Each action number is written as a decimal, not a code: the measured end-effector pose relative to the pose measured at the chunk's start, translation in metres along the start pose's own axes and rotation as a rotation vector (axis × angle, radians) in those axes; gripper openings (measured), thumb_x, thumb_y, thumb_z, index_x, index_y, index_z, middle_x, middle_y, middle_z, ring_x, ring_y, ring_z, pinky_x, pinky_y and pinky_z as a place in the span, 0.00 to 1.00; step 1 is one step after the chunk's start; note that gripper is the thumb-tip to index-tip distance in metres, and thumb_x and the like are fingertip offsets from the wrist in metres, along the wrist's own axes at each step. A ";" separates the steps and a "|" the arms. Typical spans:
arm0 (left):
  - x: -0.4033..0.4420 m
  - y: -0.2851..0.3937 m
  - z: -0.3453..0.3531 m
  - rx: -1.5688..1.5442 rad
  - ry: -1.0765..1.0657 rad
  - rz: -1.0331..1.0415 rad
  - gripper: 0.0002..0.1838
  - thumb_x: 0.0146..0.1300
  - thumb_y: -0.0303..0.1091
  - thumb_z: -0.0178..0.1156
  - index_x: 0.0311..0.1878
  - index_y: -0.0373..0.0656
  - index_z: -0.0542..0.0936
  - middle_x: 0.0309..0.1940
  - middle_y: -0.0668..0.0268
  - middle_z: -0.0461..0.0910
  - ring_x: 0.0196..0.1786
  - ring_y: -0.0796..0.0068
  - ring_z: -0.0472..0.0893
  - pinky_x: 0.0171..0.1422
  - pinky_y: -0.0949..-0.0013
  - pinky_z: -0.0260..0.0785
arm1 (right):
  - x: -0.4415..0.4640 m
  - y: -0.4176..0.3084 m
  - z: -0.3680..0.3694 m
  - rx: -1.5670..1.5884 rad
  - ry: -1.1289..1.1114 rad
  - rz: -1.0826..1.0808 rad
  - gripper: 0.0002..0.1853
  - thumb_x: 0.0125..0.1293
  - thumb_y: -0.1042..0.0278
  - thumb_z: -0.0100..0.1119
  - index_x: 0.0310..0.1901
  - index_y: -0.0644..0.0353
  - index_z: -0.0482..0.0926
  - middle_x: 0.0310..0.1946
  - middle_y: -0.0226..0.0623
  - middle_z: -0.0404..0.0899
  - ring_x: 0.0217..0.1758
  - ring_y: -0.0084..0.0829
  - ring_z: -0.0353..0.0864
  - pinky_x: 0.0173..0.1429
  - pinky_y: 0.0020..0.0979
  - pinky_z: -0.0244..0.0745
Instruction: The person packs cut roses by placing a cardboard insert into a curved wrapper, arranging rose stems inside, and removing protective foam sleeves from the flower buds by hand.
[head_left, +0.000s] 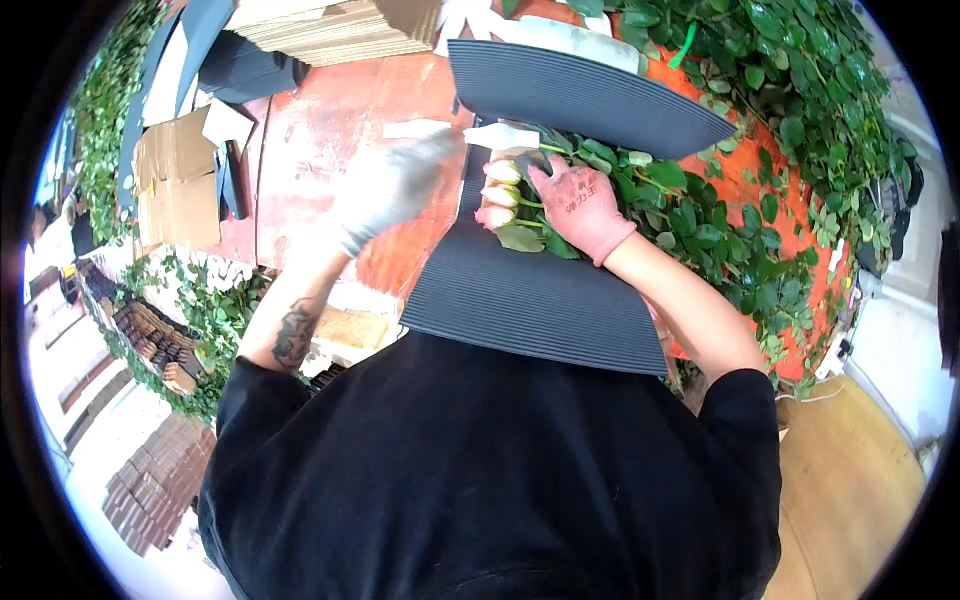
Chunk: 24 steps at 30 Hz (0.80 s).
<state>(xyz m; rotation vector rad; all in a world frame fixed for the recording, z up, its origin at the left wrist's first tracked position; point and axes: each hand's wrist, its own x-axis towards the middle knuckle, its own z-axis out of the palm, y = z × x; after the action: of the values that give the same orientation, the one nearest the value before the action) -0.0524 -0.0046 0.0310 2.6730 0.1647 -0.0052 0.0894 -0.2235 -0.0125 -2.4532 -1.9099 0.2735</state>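
Pale pink and cream roses (499, 196) lie in a row on a black corrugated sheet (530, 305), their green leafy stems pointing right. My right hand (580, 203), in a pink glove with dark fingertips, rests over the stems just behind the blooms, its fingers curled round them; the grip is partly hidden. A white paper strip (500, 137) lies at the top of the blooms. My left hand (392, 188), in a whitish glove, is to the left of the roses, apart from them. Motion smears its fingers, and whether it holds anything cannot be made out.
The sheet's far flap (590, 95) stands raised behind the roses. Leafy stems (790, 90) heap over the red table (330, 110) at the right. Stacked cardboard (335, 30) is at the back; a cardboard box (178, 180) and dark sheets (245, 70) are at the left.
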 end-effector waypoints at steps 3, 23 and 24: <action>0.013 0.017 0.043 -0.094 0.152 0.466 0.17 0.60 0.40 0.57 0.51 0.47 0.79 0.45 0.68 0.82 0.37 0.66 0.83 0.35 0.63 0.75 | 0.004 -0.004 -0.017 -0.077 -0.123 -0.013 0.18 0.60 0.71 0.48 0.52 0.57 0.75 0.40 0.42 0.77 0.31 0.35 0.83 0.29 0.32 0.76; 0.013 0.022 0.046 0.035 -0.194 0.236 0.23 0.59 0.50 0.58 0.55 0.52 0.77 0.56 0.77 0.76 0.39 0.68 0.84 0.37 0.62 0.76 | 0.011 0.022 -0.018 -0.165 -0.032 0.030 0.21 0.57 0.63 0.56 0.54 0.54 0.76 0.45 0.41 0.79 0.41 0.37 0.82 0.47 0.37 0.75; 0.013 0.023 0.044 0.041 -0.191 0.235 0.23 0.59 0.50 0.58 0.55 0.52 0.77 0.54 0.77 0.77 0.39 0.68 0.84 0.37 0.62 0.76 | 0.014 0.017 -0.025 -0.119 -0.030 0.049 0.21 0.57 0.64 0.56 0.54 0.54 0.75 0.44 0.40 0.79 0.40 0.36 0.82 0.46 0.37 0.75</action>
<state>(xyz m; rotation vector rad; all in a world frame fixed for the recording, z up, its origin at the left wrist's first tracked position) -0.0355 -0.0434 0.0019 2.6968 -0.2115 -0.1906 0.1133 -0.2119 0.0083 -2.5881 -1.9340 0.2044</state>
